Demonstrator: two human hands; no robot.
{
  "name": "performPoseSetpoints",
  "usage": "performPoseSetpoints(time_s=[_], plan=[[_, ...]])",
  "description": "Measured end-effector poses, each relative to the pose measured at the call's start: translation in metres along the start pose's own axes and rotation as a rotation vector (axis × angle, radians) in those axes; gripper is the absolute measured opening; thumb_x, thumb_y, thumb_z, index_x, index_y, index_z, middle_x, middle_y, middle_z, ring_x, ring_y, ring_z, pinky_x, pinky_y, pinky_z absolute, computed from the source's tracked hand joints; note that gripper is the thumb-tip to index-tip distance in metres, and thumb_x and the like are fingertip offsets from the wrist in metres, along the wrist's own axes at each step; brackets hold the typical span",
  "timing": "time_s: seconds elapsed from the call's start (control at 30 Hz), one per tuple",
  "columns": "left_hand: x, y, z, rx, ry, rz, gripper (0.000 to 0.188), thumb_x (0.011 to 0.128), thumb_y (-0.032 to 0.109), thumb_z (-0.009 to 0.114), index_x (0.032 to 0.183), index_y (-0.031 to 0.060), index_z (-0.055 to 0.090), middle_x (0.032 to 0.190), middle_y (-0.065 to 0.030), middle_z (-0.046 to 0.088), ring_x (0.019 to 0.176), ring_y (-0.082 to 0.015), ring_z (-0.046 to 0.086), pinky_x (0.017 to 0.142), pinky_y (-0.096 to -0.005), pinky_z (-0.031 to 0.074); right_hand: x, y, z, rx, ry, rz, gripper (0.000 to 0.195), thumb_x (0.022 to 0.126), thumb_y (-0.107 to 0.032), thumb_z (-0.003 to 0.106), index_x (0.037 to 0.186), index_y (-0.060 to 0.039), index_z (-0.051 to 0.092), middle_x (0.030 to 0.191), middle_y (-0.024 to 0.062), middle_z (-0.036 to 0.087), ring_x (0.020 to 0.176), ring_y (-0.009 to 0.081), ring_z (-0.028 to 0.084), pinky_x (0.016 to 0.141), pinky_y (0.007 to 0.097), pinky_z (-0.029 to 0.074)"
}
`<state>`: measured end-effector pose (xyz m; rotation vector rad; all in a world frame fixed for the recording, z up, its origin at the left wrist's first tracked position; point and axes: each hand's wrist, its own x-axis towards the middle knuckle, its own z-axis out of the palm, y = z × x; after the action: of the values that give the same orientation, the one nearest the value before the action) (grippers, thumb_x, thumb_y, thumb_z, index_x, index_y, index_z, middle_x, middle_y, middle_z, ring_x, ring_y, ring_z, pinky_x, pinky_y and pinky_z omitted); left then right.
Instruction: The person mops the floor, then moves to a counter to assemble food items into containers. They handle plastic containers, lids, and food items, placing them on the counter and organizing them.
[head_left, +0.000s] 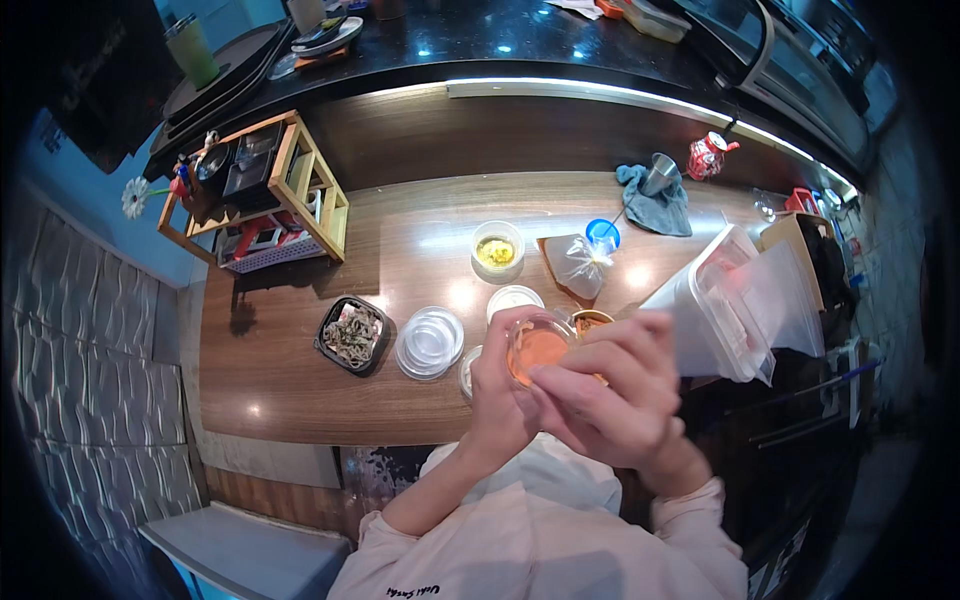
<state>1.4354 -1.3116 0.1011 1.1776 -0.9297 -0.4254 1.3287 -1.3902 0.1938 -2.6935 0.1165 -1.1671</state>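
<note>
My left hand (499, 397) is wrapped around a clear plastic cup of orange sauce (544, 346), raised over the table's near edge. From the other side my right hand (626, 379) grips the same cup, its fingertips at the rim; whether a lid is on is hard to tell. Just beyond the hands stands a white round container (514, 298). A round tub with orange-brown food (591, 320) is partly hidden behind my right hand. Clear plastic lids (430, 341) lie stacked to the left. Farther left sits a black tray of noodle-like strips (352, 335).
Farther back are a tub of yellow liquid (497, 249), a knotted plastic bag (576, 266) and a blue cup (603, 234). At right stands a large white bin (705, 315). A grey cloth (656, 201) holds a metal cup (661, 174). A wooden rack (300, 187) occupies the left.
</note>
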Motion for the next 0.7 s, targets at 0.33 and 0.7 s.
performPoseSetpoints(time_s=[0.33,0.7], plan=[[-0.020,-0.009,-0.007,-0.086,-0.048,-0.265,0.060,0.083,0.016,0.074,0.133,0.0015,0.045,0.128,-0.0104,0.050,0.120,-0.0188,0.054,0.100,-0.0319,0.046,-0.061,0.011,0.046,0.174,0.049,0.193,0.037,0.065,-0.007,0.081,0.101,-0.0105,0.073,0.105,0.0046,0.065,0.099,0.0239,0.065,0.085,0.0392,0.042],[-0.049,-0.027,-0.032,-0.175,0.082,-0.434,0.037,0.109,0.024,0.040,0.122,-0.0039,0.060,0.117,-0.0102,0.065,0.109,-0.0141,0.059,0.095,-0.0286,0.046,-0.071,-0.003,0.061,0.335,-0.006,0.211,0.033,0.074,-0.007,0.080,0.106,-0.0082,0.069,0.102,0.0077,0.064,0.097,0.0252,0.063,0.081,0.0380,0.049]])
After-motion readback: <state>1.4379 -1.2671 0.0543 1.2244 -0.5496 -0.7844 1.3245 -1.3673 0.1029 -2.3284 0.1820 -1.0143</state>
